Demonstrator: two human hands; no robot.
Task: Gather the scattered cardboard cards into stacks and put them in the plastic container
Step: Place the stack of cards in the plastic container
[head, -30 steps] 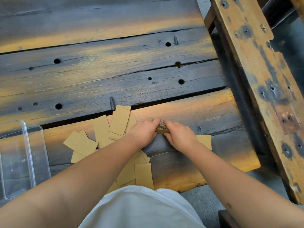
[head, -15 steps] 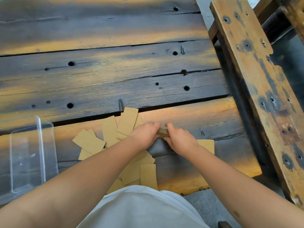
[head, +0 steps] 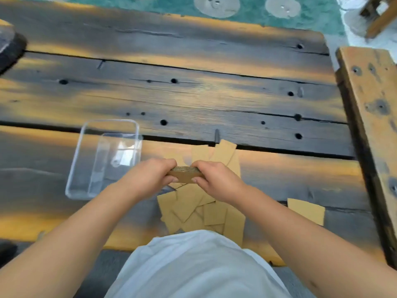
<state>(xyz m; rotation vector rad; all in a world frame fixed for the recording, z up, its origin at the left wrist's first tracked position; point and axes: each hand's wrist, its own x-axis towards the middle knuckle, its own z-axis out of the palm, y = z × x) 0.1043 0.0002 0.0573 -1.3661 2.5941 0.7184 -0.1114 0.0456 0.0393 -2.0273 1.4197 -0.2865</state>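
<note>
Both hands hold one stack (head: 185, 174) of cards betw. them, lifted above the table (head: 193, 100). Left hand (head: 150, 177) grips the stack's left end, fingers curled over the top, thumb on the near face. Right hand (head: 217, 181) grips the right end the same way – fingers over, thumb tip on the near face. Stack sits edge-up, corrugated edges showing on top, long side running left-right, roughly level.

Loose cards (head: 199, 211) lie scattered under and near the hands – an overlapping heap on the near plank, reaching to the table's near edge by the white shirt (head: 193, 267). A few more cards (head: 225, 153) fan out just beyond the hands, one tip crossing the dark gap betw. planks. One single card (head: 306, 211) lies apart to the right, flat, well clear of the heap.

Box (head: 103, 160) – clear plastic, rectangular, rounded corners – stands on the table just left of the left hand, open side up. Can't see any cards in it; glare on the bottom.

Table is dark weathered planks w/ bolt holes and cracks. A wood bench (head: 373, 117) runs along the right side. Beyond the far edge, a teal rug (head: 171, 7) w/ pale round spots. Frame is a bit motion-blurred.
</note>
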